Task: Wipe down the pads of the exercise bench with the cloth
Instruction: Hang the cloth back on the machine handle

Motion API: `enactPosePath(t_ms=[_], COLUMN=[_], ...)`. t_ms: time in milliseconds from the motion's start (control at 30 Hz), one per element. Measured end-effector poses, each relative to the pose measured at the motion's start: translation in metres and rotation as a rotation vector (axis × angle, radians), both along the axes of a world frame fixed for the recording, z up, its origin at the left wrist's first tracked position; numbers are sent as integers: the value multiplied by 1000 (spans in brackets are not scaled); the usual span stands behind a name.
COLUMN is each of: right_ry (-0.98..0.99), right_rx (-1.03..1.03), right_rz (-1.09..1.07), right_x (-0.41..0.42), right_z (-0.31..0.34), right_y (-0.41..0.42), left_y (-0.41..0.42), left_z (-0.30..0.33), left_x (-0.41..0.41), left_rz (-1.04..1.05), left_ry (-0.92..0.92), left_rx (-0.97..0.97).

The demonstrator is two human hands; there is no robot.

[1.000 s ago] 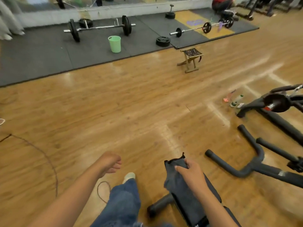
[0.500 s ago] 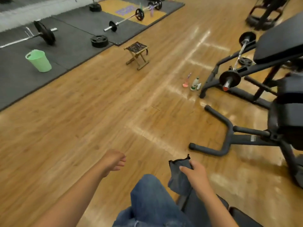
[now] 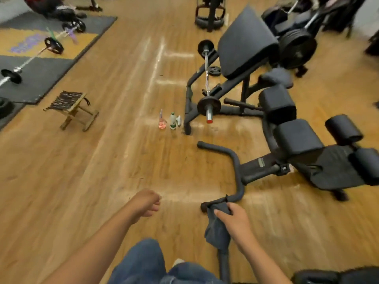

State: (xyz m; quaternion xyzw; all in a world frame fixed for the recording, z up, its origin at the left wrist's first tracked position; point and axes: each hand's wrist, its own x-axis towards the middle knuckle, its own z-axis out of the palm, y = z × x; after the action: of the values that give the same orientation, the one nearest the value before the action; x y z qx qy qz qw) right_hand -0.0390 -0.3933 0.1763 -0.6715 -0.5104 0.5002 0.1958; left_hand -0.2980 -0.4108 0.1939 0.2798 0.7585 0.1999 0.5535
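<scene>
Hanging from the right hand [image 3: 238, 219], the cloth [image 3: 217, 232] drooped in a loose dark bunch, off every pad. Fingers were curled and clamped on its top edge, likely just to carry it, not to wipe. Cloth sat in front of the tip of the bench's floor bar [image 3: 235, 160], touching or not, could not tell. Left hand [image 3: 146, 202] hung free over the floor [image 3: 82, 171], fingers loosely curled together, holding nothing; probably out for balance mid-step.

Bench [image 3: 320, 160] lay to the right, well apart from the cloth. Its roller pads [image 3: 298, 138] stood in a row above the flat pad [image 3: 332, 169], all within view and bare. Judged step: approach, wiping of this bench not yet begun. Next move would call for bringing the cloth across to the nearest pad and flattening it under the palm.

Jeans leg [image 3: 141, 263] and a shoe tip [image 3: 178, 261] showed at bottom. Another dark pad edge [image 3: 336, 275] sat at bottom right, partly cut off.

Further out: a slanted curl pad [image 3: 244, 42] with a loaded bar [image 3: 208, 87] on its frame; a bottle [image 3: 173, 120] and pink item [image 3: 162, 123] on the floor just beside that frame's foot, likely cleaning supplies parked near the work. A small stool [image 3: 70, 107] stood left, barbells [image 3: 30, 60] on mats [image 3: 41, 74] beyond.
</scene>
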Motion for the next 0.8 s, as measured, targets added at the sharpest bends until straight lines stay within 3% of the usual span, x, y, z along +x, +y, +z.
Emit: enactPosePath(t_ms=[367, 500, 633, 700, 800], right_ry=[-5, -21, 3, 84, 354], right_rx=[-41, -17, 11, 12, 16], right_rz=[-489, -734, -823, -874, -1033], right_x=[20, 33, 48, 60, 82], right_z=[21, 42, 56, 59, 64], right_y=[135, 165, 186, 196, 210], left_y=[254, 317, 341, 344, 350], left_z=[-20, -19, -22, -25, -36], left_x=[74, 126, 187, 213, 245], left_rz=[-567, -792, -988, -1012, -807], left_ry=[-121, -88, -144, -238, -454], left_rx=[-75, -88, -124, -157, -331])
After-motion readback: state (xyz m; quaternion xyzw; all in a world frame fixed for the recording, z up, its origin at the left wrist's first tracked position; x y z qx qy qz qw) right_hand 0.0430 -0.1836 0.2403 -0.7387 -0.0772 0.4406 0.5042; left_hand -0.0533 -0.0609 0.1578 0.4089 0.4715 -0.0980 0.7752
